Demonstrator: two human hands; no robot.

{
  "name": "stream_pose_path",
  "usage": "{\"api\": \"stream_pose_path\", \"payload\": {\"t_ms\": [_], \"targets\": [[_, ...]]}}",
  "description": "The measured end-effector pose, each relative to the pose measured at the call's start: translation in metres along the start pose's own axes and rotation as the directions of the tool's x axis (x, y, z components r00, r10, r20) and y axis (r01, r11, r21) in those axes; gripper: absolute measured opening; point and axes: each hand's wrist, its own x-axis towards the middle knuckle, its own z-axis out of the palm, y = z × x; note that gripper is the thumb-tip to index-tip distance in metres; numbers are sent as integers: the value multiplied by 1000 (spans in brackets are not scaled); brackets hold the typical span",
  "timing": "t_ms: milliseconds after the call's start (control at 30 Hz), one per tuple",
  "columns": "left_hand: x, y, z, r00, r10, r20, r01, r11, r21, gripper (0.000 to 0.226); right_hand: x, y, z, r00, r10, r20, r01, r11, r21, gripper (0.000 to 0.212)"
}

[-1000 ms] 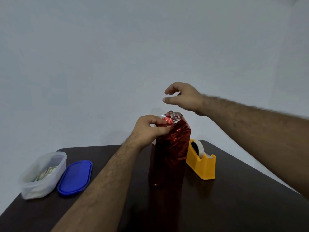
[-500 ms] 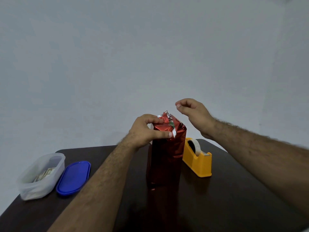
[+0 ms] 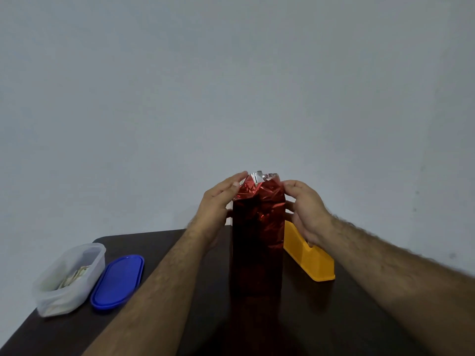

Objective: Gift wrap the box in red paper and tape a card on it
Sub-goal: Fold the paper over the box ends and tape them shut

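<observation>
A tall box wrapped in shiny red paper (image 3: 258, 235) stands upright in the middle of the dark table (image 3: 321, 317). The paper is crumpled at the top, with its silver underside showing. My left hand (image 3: 218, 209) lies against the box's upper left side, fingers fairly straight and touching the top paper. My right hand (image 3: 305, 209) is at the upper right side, its fingertips curled onto the top right corner of the paper. A yellow tape dispenser (image 3: 308, 255) sits just right of the box, partly behind my right hand.
A clear plastic container (image 3: 68, 278) holding some paper items stands at the table's left edge, with its blue lid (image 3: 117, 281) lying flat beside it. A plain grey wall rises behind the table.
My right hand came down from above to the box's upper right corner. My left hand let go of its pinch on the top fold and now lies flatter along the left side.
</observation>
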Motion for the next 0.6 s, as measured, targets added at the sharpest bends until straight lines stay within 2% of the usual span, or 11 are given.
{"api": "stream_pose_path", "payload": {"t_ms": [100,167,267,333,367,467,533,600], "targets": [[3,-9,0,997,-12,-73,5,996,-91,39,-3,12,9,999,-19,-40,19,1000,-4,19],[5,-16,0,995,13,-95,-22,995,-92,44,-6,16,14,998,-25,-62,27,999,30,21],[2,-21,4,986,45,-159,-62,993,-103,36,-11,17,19,996,-38,-86,49,991,126,20],[0,-17,4,967,128,-222,-140,989,-39,29,-14,18,22,994,-49,-94,67,977,202,17],[0,-12,2,956,195,-221,-188,981,51,29,-14,19,24,994,-53,-95,73,972,225,17],[-2,7,-5,938,342,-63,-307,899,311,22,-17,27,29,994,-61,-92,81,971,224,26],[-4,22,-8,934,345,91,-349,829,436,22,-15,32,31,995,-72,-74,85,976,199,42],[-4,33,-3,936,321,142,-345,760,551,23,-15,35,31,995,-77,-68,87,983,161,52]]}}
